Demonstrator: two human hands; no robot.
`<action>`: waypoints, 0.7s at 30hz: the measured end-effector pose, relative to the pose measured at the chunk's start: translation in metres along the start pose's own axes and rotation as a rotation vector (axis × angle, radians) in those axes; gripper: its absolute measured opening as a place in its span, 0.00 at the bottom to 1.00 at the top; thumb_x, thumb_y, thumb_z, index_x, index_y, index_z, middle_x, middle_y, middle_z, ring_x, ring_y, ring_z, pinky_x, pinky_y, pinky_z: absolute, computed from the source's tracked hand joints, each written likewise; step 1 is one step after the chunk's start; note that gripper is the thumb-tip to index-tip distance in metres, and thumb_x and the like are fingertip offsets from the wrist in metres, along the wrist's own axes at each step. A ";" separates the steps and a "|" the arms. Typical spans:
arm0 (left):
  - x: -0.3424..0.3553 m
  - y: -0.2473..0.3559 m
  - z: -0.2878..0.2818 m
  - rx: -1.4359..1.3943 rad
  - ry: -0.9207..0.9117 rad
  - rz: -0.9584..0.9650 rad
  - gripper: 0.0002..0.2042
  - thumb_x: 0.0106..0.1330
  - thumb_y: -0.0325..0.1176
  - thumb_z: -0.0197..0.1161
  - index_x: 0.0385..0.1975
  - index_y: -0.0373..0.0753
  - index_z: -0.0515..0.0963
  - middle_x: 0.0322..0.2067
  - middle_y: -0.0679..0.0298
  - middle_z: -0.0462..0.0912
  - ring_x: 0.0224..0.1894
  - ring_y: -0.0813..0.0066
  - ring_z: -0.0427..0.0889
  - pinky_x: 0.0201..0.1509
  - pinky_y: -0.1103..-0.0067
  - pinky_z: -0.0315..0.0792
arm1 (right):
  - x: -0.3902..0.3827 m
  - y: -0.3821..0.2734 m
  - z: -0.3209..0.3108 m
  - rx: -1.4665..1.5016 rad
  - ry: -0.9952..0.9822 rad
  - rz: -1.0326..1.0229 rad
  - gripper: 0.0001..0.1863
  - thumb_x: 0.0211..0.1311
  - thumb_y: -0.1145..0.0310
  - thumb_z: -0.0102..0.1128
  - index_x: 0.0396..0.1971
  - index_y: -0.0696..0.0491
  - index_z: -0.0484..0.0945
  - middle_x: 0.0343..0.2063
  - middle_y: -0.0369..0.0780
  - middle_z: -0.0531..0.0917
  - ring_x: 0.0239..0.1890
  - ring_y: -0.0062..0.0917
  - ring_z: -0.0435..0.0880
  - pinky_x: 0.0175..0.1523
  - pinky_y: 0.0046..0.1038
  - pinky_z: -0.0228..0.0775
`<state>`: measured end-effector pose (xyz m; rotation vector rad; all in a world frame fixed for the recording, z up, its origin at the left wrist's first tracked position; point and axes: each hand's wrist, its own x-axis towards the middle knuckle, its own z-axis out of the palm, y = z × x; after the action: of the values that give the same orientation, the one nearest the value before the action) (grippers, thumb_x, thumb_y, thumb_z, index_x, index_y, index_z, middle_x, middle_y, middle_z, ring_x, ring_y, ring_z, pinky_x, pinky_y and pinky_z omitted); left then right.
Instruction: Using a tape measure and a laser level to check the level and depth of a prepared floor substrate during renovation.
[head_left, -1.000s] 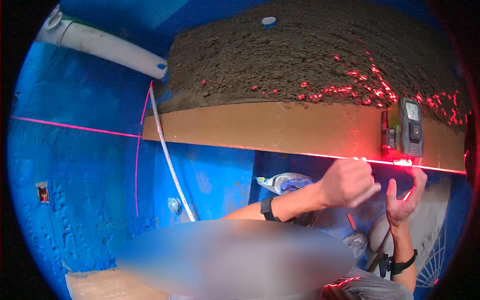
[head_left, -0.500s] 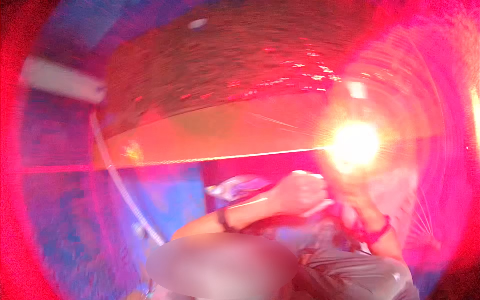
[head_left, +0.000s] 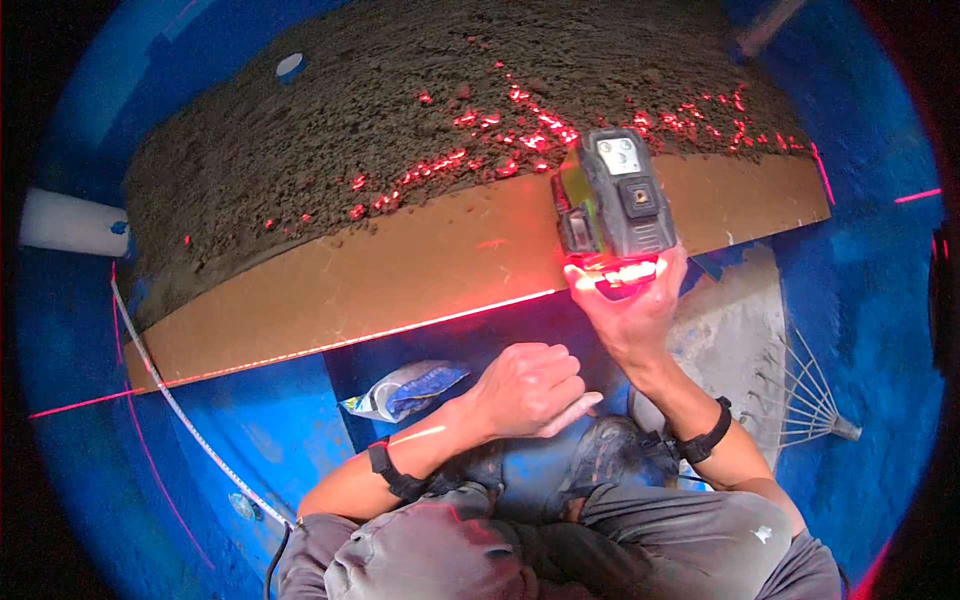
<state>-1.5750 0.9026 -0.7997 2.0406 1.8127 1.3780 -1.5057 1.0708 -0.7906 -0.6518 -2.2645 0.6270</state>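
Observation:
My right hand [head_left: 635, 310] grips the lower end of a black and green laser level [head_left: 625, 205], its fingers and thumb on either side of the glowing red window. The level is held over a long brown board [head_left: 430, 255], and a red line runs along the board's near edge. Broken red light scatters over the dark, crumbly mortar or sand [head_left: 400, 110] behind the board. My left hand [head_left: 530, 390] is closed in a fist with the thumb stretched out, just left of my right wrist. Nothing shows in it, though its palm is hidden.
Blue-coated walls [head_left: 890, 300] surround the space. A white pipe [head_left: 75, 222] juts in at the left, near a white measuring tape [head_left: 195, 425]. A blue and white packet [head_left: 410, 390] lies beyond my left forearm. A fan-shaped wire rake head [head_left: 815, 405] is at the right.
The laser's glare, which shone straight into the view, has turned away. The level and my right hand have shifted left and farther out in the view. My left hand has stayed closed.

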 end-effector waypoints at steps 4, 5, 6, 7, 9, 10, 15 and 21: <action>-0.007 -0.001 -0.004 0.034 0.029 0.028 0.17 0.54 0.38 0.73 0.16 0.43 0.69 0.19 0.65 0.67 0.21 0.67 0.72 0.22 0.70 0.67 | -0.015 0.005 0.012 0.102 -0.004 0.158 0.41 0.43 0.58 0.85 0.53 0.58 0.69 0.47 0.46 0.75 0.49 0.39 0.75 0.54 0.38 0.69; -0.009 -0.001 -0.004 0.071 0.032 0.034 0.17 0.55 0.39 0.72 0.17 0.43 0.69 0.19 0.65 0.67 0.22 0.66 0.72 0.23 0.70 0.68 | -0.015 0.003 0.013 0.196 -0.026 0.250 0.40 0.44 0.58 0.85 0.52 0.58 0.69 0.46 0.44 0.75 0.47 0.35 0.76 0.52 0.36 0.71; -0.012 -0.001 0.000 0.045 0.055 0.027 0.16 0.56 0.39 0.71 0.17 0.43 0.69 0.20 0.65 0.67 0.23 0.65 0.73 0.24 0.69 0.68 | -0.014 0.009 0.015 0.237 -0.006 0.239 0.39 0.45 0.59 0.85 0.52 0.57 0.68 0.45 0.43 0.76 0.44 0.33 0.77 0.50 0.35 0.73; -0.006 -0.004 0.012 0.020 0.067 0.058 0.16 0.58 0.39 0.70 0.18 0.43 0.69 0.20 0.64 0.68 0.24 0.64 0.73 0.24 0.68 0.69 | -0.011 0.017 0.007 0.238 0.023 0.224 0.38 0.46 0.59 0.85 0.51 0.57 0.68 0.43 0.42 0.77 0.42 0.30 0.79 0.49 0.33 0.74; 0.001 -0.002 0.017 -0.020 0.082 0.036 0.17 0.57 0.38 0.70 0.16 0.42 0.68 0.19 0.64 0.68 0.23 0.63 0.73 0.24 0.67 0.68 | -0.001 0.006 -0.004 0.183 -0.002 0.300 0.35 0.48 0.63 0.84 0.49 0.57 0.70 0.40 0.41 0.79 0.40 0.28 0.81 0.49 0.32 0.76; 0.000 -0.001 0.017 -0.017 0.090 0.032 0.17 0.56 0.38 0.71 0.16 0.42 0.68 0.19 0.63 0.68 0.23 0.63 0.73 0.24 0.67 0.68 | 0.000 0.005 -0.002 0.211 -0.014 0.300 0.35 0.48 0.63 0.84 0.49 0.57 0.70 0.40 0.41 0.79 0.40 0.28 0.81 0.49 0.32 0.76; -0.009 -0.001 0.010 0.005 0.102 0.021 0.17 0.54 0.36 0.72 0.15 0.41 0.68 0.19 0.63 0.69 0.23 0.62 0.73 0.24 0.67 0.68 | -0.003 0.004 0.008 0.128 0.015 0.219 0.30 0.49 0.65 0.84 0.47 0.58 0.73 0.40 0.41 0.81 0.39 0.27 0.82 0.48 0.30 0.76; -0.006 -0.001 0.012 -0.001 0.107 0.031 0.17 0.54 0.36 0.72 0.15 0.41 0.68 0.19 0.63 0.68 0.22 0.61 0.73 0.23 0.66 0.68 | 0.000 0.007 0.002 0.031 0.030 0.115 0.29 0.48 0.64 0.84 0.44 0.58 0.74 0.39 0.42 0.80 0.39 0.30 0.82 0.48 0.32 0.76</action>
<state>-1.5675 0.9034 -0.8104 2.0398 1.8273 1.5244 -1.5056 1.0761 -0.7961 -0.7750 -2.1974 0.7022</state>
